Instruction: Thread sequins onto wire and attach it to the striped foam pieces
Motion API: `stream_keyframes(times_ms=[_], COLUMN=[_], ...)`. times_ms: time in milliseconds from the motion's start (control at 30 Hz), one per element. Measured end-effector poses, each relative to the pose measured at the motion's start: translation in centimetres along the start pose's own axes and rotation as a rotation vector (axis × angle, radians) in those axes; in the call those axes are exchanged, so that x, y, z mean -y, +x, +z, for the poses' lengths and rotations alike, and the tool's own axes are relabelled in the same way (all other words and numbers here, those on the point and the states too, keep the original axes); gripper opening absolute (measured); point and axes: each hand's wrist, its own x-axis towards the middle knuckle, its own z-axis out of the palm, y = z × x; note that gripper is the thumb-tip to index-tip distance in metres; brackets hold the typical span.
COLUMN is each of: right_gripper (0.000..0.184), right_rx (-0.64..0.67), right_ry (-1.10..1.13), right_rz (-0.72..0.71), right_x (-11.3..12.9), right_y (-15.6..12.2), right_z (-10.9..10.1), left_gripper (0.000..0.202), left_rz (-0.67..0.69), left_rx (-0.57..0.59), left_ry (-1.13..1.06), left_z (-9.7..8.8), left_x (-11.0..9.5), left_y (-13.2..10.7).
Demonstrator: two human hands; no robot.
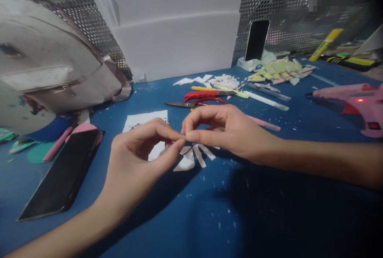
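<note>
Over the middle of the blue table, the fingertips of my left hand (143, 142) and my right hand (221, 130) meet in a pinch. Whatever lies between them is too small or too well covered to make out. Just below my fingers several white cut strips (200, 156) fan out beside a broader white piece (186, 160). Behind my left hand lies a white sheet of paper (146, 118) with small dark specks on it. Beyond my right hand are scissors (176, 104) with dark blades and a red-handled tool (194, 95).
A pink glue gun (356, 98) with a red light rests at right. At left are a black phone (64, 170) and a pale backpack (56, 54). White scraps (224, 81), translucent glue sticks (267, 100) and a pile of greenish pieces (281, 70) lie farther back, before an upright phone (257, 40).
</note>
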Motion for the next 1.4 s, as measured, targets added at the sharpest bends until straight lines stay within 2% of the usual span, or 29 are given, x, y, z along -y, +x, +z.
stream_keyframes(times_ms=[1033,1167,1300,1400], right_gripper=[0.007,0.006,0.007,0.007], right_rx=[-0.005,-0.018,-0.015,0.007], right_ry=[0.0,-0.074,-0.25,-0.279], right_rz=[-0.084,-0.12,-0.189,-0.159], right_x=[-0.62,-0.35,-0.02,-0.06], right_y=[0.23,0.11,-0.1,-0.16], right_z=[-0.32,-0.28,-0.17,0.05], left_gripper=[0.014,0.014,0.012,0.013], left_rz=[0.08,0.076,0.056,0.054], left_rx=[0.017,0.02,0.022,0.043], left_ry=[0.106,0.122,0.156,0.167], left_z=[0.02,-0.04,0.01,0.05], left_x=[-0.23,-0.23,-0.26,-0.19], left_y=[-0.46,-0.49,-0.44,-0.35])
